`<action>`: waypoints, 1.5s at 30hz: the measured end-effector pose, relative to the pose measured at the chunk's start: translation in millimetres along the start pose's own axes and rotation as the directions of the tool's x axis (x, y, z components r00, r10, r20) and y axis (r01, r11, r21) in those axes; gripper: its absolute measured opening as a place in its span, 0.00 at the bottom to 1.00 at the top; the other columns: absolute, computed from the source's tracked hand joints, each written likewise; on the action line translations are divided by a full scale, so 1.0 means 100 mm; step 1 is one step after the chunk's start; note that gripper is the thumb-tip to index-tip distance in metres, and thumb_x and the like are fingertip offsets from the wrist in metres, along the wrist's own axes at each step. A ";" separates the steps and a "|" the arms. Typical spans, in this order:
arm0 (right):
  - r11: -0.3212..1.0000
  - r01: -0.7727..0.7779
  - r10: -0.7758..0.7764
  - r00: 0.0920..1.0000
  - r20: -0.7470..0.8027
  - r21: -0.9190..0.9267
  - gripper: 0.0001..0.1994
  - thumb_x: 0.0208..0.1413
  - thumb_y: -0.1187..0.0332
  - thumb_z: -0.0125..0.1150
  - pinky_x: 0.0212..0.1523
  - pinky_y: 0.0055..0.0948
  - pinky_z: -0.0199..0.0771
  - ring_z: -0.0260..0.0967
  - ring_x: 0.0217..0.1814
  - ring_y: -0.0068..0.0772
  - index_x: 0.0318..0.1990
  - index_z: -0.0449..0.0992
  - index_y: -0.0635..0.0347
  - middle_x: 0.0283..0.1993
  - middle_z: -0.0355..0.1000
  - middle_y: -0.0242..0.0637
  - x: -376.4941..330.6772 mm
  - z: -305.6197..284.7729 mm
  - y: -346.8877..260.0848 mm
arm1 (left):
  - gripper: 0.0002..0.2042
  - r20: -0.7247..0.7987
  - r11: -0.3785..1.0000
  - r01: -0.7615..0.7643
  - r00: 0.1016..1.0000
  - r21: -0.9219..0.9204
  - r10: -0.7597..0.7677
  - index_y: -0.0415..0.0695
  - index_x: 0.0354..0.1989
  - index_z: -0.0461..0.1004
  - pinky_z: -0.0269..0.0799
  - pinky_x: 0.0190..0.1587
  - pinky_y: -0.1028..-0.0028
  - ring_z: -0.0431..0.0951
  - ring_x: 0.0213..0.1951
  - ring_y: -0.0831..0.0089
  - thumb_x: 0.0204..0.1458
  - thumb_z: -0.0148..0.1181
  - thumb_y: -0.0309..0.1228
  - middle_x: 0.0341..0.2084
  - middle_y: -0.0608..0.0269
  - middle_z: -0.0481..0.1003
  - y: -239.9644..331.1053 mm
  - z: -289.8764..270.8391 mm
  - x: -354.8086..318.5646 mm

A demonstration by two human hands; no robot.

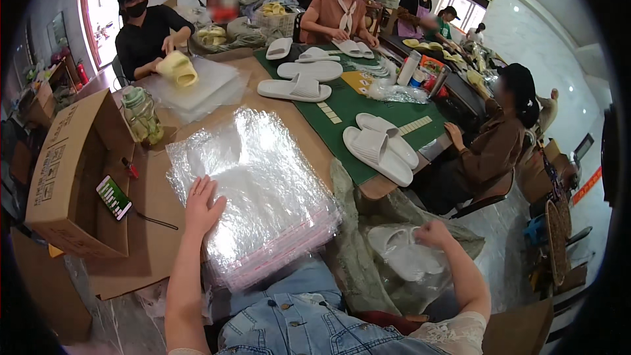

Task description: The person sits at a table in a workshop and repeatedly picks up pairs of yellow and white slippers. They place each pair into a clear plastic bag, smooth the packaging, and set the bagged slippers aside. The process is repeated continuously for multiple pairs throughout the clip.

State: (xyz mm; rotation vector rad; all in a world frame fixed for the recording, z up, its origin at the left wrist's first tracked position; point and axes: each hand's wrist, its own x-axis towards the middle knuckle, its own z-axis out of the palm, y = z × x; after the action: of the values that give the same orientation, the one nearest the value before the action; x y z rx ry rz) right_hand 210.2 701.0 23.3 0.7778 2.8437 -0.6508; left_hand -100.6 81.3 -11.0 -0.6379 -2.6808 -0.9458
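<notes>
My left hand (205,202) lies flat, fingers spread, on the left side of a thick stack of clear plastic bags (253,181). The stack rests on the table, and its near edge with pink seal strips overhangs toward my lap. To the right, my right hand (432,234) is closed beside a pair of white slippers (404,253) that look wrapped in clear plastic. Its fingers seem to pinch the bag's upper edge. Those slippers are over the mouth of a large greenish woven sack (351,243) standing against the table.
An open cardboard box (72,171) stands left, with a phone (114,197) in it. A jar (141,115) is behind. White slippers (381,148) lie on a green mat (315,118). Across the table a co-worker (148,29) holds a yellow slipper (177,69); another (496,138) sits right.
</notes>
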 end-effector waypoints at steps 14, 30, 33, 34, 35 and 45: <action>0.992 0.119 -0.086 0.861 -0.501 0.035 0.36 0.59 0.66 0.57 0.61 0.51 0.70 0.69 0.62 0.66 0.74 0.53 0.59 0.59 0.71 0.64 2.95 0.31 -1.43 | 0.23 -0.109 0.999 0.024 0.994 -0.042 -0.029 0.42 0.54 0.79 0.59 0.70 0.58 0.64 0.68 0.50 0.51 0.67 0.40 0.62 0.51 0.72 -0.06 -0.02 -0.04; 0.966 0.224 -0.253 0.717 -0.650 -0.129 0.11 0.54 0.68 0.62 0.41 0.52 0.68 0.68 0.42 0.61 0.34 0.68 0.65 0.38 0.69 0.52 1.38 0.61 -1.47 | 0.29 0.072 0.969 -0.224 0.970 -0.099 0.232 0.50 0.58 0.76 0.60 0.69 0.55 0.64 0.67 0.46 0.48 0.70 0.48 0.63 0.52 0.70 0.57 -0.18 -0.19; 0.967 0.256 -0.200 0.753 -0.627 -0.001 0.12 0.54 0.69 0.63 0.37 0.47 0.65 0.66 0.35 0.56 0.34 0.65 0.66 0.33 0.66 0.51 1.12 0.55 -1.47 | 0.40 0.318 0.965 -0.256 0.922 0.066 0.222 0.53 0.67 0.67 0.52 0.72 0.53 0.54 0.72 0.45 0.48 0.66 0.61 0.71 0.47 0.58 0.82 -0.11 -0.32; 0.937 0.326 -0.180 0.761 -0.623 0.126 0.14 0.54 0.69 0.64 0.35 0.42 0.63 0.62 0.31 0.50 0.32 0.63 0.66 0.29 0.63 0.49 1.04 0.53 -1.50 | 0.41 0.340 0.958 -0.265 0.916 0.113 0.213 0.54 0.68 0.66 0.50 0.73 0.52 0.53 0.73 0.43 0.47 0.65 0.62 0.72 0.46 0.56 0.85 -0.09 -0.37; 0.941 0.318 -0.182 0.762 -0.622 0.114 0.14 0.55 0.69 0.63 0.35 0.41 0.64 0.62 0.32 0.48 0.32 0.63 0.67 0.30 0.63 0.48 0.97 0.55 -1.48 | 0.42 0.361 0.948 -0.274 0.910 0.159 0.203 0.54 0.69 0.65 0.49 0.73 0.52 0.51 0.73 0.42 0.47 0.64 0.63 0.72 0.44 0.55 0.86 -0.07 -0.42; 0.729 0.592 -0.458 0.795 -0.399 0.343 0.15 0.47 0.80 0.60 0.38 0.28 0.68 0.69 0.35 0.33 0.46 0.76 0.65 0.35 0.71 0.39 0.12 0.18 -2.23 | 0.22 0.167 0.968 -0.236 0.961 0.083 0.220 0.49 0.65 0.70 0.56 0.71 0.51 0.62 0.68 0.40 0.64 0.53 0.41 0.64 0.40 0.67 0.69 0.10 -0.34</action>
State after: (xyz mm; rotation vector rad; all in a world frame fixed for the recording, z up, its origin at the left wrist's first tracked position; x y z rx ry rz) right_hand 86.3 525.3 87.7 0.0472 3.2441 -1.4324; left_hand -39.1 124.6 7.2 -1.0112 -2.6900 -0.7194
